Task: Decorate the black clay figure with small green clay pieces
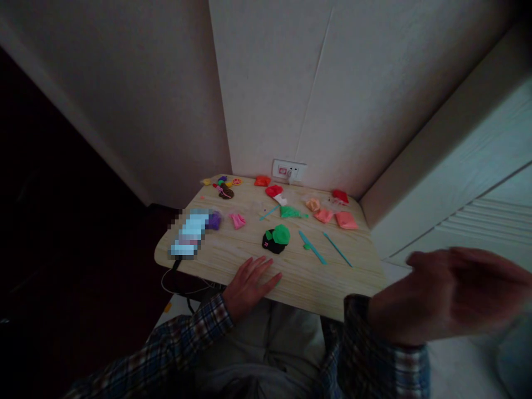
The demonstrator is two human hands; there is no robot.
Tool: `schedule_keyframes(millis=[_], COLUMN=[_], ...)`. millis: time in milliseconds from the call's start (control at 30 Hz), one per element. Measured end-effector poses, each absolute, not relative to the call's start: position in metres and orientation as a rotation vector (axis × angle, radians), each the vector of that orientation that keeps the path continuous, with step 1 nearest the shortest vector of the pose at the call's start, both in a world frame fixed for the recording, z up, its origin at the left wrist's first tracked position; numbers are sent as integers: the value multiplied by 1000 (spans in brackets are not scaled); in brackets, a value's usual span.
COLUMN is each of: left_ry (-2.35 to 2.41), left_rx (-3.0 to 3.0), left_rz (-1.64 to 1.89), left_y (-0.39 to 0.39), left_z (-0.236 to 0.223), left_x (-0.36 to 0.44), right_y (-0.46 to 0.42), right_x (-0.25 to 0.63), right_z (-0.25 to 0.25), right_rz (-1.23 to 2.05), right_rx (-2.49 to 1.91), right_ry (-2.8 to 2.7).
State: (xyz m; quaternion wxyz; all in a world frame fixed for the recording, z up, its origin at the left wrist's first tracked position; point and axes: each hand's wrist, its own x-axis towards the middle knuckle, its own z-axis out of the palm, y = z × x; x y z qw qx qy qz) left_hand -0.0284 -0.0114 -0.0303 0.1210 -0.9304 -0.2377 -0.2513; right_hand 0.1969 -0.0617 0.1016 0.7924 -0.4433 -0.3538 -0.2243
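Observation:
My left hand point(251, 285) lies on the near edge of the table with its fingers spread, holding nothing. Just beyond its fingertips is a flat black clay piece point(274, 245) with a green clay disc point(281, 234) and a small pink flower-like shape on it. My right hand point(453, 293) is raised off the table's right side, somewhat blurred, fingers stretched out and apart from the thumb, with nothing seen in it. Right of the black piece lie a wide teal modelling tool point(312, 247), a bit of green clay beside it, and a thin teal tool point(337, 249).
A lit phone point(190, 234), pixelated, lies at the table's left with a cable. Clay packets in green point(291, 212), pink point(238, 220), red point(339, 196) and salmon point(346, 220) are spread about. Small clay figures point(225, 191) stand back left. A wall socket point(290, 170) is behind.

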Motion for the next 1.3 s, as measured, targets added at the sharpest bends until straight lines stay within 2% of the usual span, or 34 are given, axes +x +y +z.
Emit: schedule_keyframes(millis=[100,267,400,733,1000,1167,1300], left_ry=[-675,-663,-713,-567,-677,-675,-678], left_rx=[-2713,-2728,-2752,-2719,-2765,-2741,-2773], left_rz=[-803,-842,-816,-837,-756,-754,-785], left_y=[-8,-7,-9,-5,-7,-8,-7], left_z=[-33,-33,-30,-34,-30,-28,-31], left_x=[-28,-26,-28,-29,-29,-29,-29], right_y=[-59,-65,-79,-83,-84,-80,-73], right_x=[180,169,176,184,190,200,179], right_z=[96,34,6,-2,2,26,62], right_rz=[-107,170,313,316,313,239,2], right_rx=[-1143,-1431,-1518,-1576,-1573,-1483,-1236], right_ry=[-1459,-1115,-1193,-1204,-1176,-979,-706])
